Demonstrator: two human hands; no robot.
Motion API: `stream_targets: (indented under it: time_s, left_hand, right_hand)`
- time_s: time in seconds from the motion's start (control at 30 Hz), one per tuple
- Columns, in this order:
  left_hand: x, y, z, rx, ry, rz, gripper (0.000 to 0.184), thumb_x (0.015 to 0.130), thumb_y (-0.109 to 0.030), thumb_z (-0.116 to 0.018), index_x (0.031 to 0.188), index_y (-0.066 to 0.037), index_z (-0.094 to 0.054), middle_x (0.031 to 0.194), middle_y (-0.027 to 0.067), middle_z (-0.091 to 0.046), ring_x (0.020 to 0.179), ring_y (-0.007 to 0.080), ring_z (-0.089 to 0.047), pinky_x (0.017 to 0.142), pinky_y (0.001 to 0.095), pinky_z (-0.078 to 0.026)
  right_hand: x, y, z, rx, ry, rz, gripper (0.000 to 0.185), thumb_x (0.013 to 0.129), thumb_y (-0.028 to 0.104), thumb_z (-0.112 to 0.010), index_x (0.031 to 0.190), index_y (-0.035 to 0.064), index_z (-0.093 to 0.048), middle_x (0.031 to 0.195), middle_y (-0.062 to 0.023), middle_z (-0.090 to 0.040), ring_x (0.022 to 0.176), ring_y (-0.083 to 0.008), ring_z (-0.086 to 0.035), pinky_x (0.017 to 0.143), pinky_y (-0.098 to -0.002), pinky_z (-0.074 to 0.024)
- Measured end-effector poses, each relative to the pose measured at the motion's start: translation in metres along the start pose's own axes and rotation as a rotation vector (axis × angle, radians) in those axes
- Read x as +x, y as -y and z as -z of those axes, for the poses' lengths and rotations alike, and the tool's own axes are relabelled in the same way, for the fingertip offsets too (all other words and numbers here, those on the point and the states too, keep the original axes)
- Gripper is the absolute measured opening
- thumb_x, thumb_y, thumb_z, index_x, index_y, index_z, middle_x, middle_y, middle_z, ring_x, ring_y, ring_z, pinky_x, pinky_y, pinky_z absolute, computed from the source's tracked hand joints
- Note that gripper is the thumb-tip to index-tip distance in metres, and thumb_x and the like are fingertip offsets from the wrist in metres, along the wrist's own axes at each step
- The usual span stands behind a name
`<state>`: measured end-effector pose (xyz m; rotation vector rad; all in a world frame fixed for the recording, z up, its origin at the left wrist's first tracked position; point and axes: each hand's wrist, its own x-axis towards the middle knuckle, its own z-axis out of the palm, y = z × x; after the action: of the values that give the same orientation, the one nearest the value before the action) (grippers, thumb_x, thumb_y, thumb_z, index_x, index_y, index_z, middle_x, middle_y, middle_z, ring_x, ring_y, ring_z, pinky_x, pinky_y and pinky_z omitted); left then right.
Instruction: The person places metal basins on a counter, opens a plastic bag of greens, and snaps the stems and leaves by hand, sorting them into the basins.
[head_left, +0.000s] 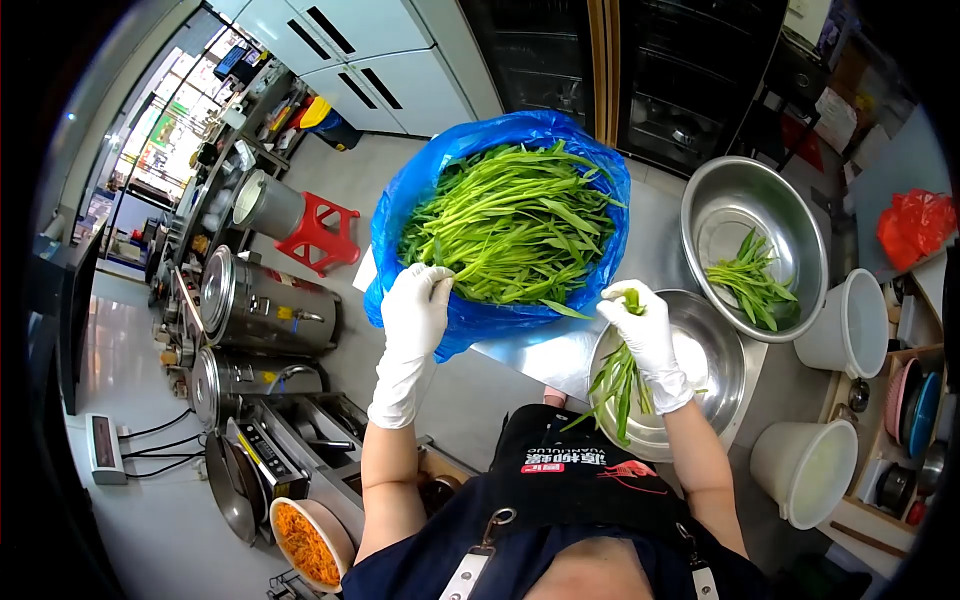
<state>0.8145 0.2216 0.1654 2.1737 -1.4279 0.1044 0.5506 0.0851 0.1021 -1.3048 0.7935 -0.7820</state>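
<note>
A large blue plastic bag (395, 215) stands in front of me, its mouth spread around a heap of water spinach (515, 220) with long green stems and narrow leaves. My left hand (416, 305), in a white glove, is at the bag's near left rim, fingertips pinched on stems at the heap's edge. To the right, my gloved right hand (645, 340) grips a small bunch of water spinach (622, 385); its leaves hang down over a round steel basin (715, 345). A second, larger steel bowl (695, 215) behind it holds a pile of cut greens (752, 280).
The bag and basins share a steel table (545, 355). White buckets (805, 470) stand on the right by a shelf of bowls. On the left are a red stool (318, 232), big steel pots (265, 305) and a tub of shredded orange food (305, 540).
</note>
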Motion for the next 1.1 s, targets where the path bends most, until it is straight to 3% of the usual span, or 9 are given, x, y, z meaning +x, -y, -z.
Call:
stream_targets:
  time_s: [0.1,0.17,0.2,0.3,0.47,0.73,0.9,1.0,1.1]
  left_hand:
    - [0.004,-0.019,0.016,-0.448,0.148,0.357,0.016,0.09,-0.015,-0.067,0.09,0.0,-0.07,0.077,0.0046,-0.067,0.068,0.0083,-0.057,0.065,0.023,-0.046]
    - [0.001,-0.026,0.014,-0.574,0.177,0.398,0.017,0.089,-0.015,-0.067,0.09,0.002,-0.07,0.078,0.0034,-0.067,0.07,0.0079,-0.058,0.066,0.0232,-0.046]
    - [-0.001,-0.029,0.012,-0.638,0.193,0.415,0.017,0.089,-0.015,-0.067,0.09,0.003,-0.07,0.078,0.0029,-0.067,0.07,0.0077,-0.058,0.066,0.0233,-0.047]
    - [-0.007,-0.037,0.006,-0.704,0.217,0.419,0.018,0.089,-0.014,-0.068,0.091,0.003,-0.07,0.079,0.0013,-0.066,0.072,0.0072,-0.057,0.068,0.0227,-0.046]
    - [-0.018,-0.051,-0.003,-0.606,0.184,0.369,0.015,0.087,-0.012,-0.069,0.092,0.002,-0.07,0.076,0.0037,-0.062,0.069,0.01,-0.057,0.066,0.0242,-0.046]
    - [-0.038,-0.042,-0.025,-0.508,0.122,0.332,0.015,0.086,-0.013,-0.068,0.091,0.0,-0.071,0.08,0.0099,-0.066,0.071,0.0196,-0.063,0.069,0.0287,-0.05]
    - [-0.046,-0.032,-0.037,-0.529,0.282,0.465,0.019,0.086,-0.013,-0.066,0.1,0.0,-0.07,0.084,0.0117,-0.07,0.073,0.0171,-0.065,0.07,0.0292,-0.051]
    - [-0.049,-0.028,-0.042,-0.555,0.288,0.449,0.023,0.087,-0.013,-0.065,0.107,-0.001,-0.068,0.085,0.0126,-0.07,0.074,0.0177,-0.066,0.07,0.0295,-0.051]
    - [-0.042,-0.038,-0.043,-0.44,0.354,0.437,0.024,0.086,-0.015,-0.068,0.107,-0.003,-0.069,0.085,0.0126,-0.07,0.076,0.0222,-0.068,0.071,0.0303,-0.052]
  right_hand:
    - [-0.001,0.013,-0.014,-0.131,0.009,0.131,0.011,0.085,0.003,-0.068,0.096,0.0007,-0.065,0.079,0.0024,-0.061,0.07,-0.0047,-0.052,0.065,-0.0205,-0.0439]
    - [0.001,0.023,-0.025,-0.31,-0.03,0.359,0.011,0.085,0.004,-0.068,0.095,0.0008,-0.066,0.08,-0.0027,-0.066,0.071,-0.0092,-0.059,0.066,-0.0245,-0.0478]
    - [0.001,0.031,-0.031,-0.359,-0.033,0.476,0.013,0.083,0.004,-0.068,0.096,0.0035,-0.066,0.086,-0.0115,-0.068,0.071,-0.021,-0.067,0.064,-0.0293,-0.0523]
    - [0.009,0.032,-0.052,-0.446,0.002,0.676,0.018,0.081,0.005,-0.069,0.099,0.008,-0.066,0.078,-0.0098,-0.063,0.066,-0.0263,-0.064,0.059,-0.0322,-0.0523]
    - [0.018,0.031,-0.075,-0.532,0.134,0.743,0.033,0.077,0.005,-0.069,0.109,0.0097,-0.067,0.076,-0.0091,-0.06,0.065,-0.0269,-0.063,0.058,-0.034,-0.0504]
    - [0.013,0.013,-0.092,-0.949,0.142,0.926,0.015,0.075,0.017,-0.062,0.089,0.0115,-0.058,0.074,-0.0056,-0.05,0.065,-0.02,-0.061,0.054,-0.0332,-0.0485]
    - [0.024,-0.027,-0.085,-0.255,-0.004,0.307,0.01,0.083,0.008,-0.066,0.091,0.0033,-0.062,0.082,-0.0121,-0.066,0.076,-0.0285,-0.066,0.066,-0.0343,-0.0512]
    - [0.03,-0.028,-0.052,-0.07,0.017,0.104,0.006,0.092,0.009,-0.06,0.094,0.0035,-0.061,0.084,-0.0046,-0.067,0.067,-0.0111,-0.057,0.063,-0.0256,-0.0467]
    - [0.027,-0.01,-0.02,0.124,-0.002,0.025,0.008,0.095,0.01,-0.056,0.093,0.0049,-0.061,0.082,-0.0016,-0.067,0.06,-0.0034,-0.048,0.055,-0.0182,-0.0386]
